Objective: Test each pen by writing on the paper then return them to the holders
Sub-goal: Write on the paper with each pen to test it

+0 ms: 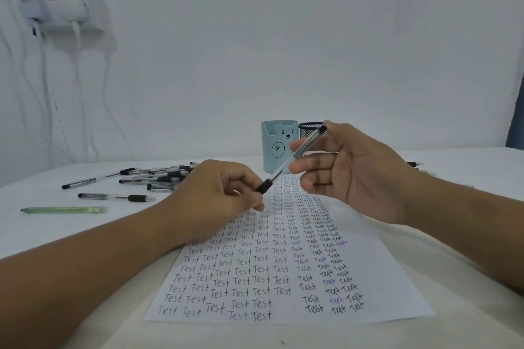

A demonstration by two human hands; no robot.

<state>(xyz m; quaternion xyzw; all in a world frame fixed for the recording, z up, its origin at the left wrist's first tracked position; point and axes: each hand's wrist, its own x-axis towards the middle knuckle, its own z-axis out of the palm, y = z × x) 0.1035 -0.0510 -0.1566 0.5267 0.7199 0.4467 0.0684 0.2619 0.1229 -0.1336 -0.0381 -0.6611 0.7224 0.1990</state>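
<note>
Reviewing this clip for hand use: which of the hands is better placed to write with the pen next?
Probably the right hand: it holds the pen along the clear barrel, above the paper. The left hand only pinches the pen's black lower end, likely pulling the cap.

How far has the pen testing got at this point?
Well along: the paper is nearly filled with rows of "Test". In hand: the left hand and right hand both hold one clear pen above the sheet. Left: a pile of pens still lies on the table, and no pens show in the blue holder or mesh holder.
</note>
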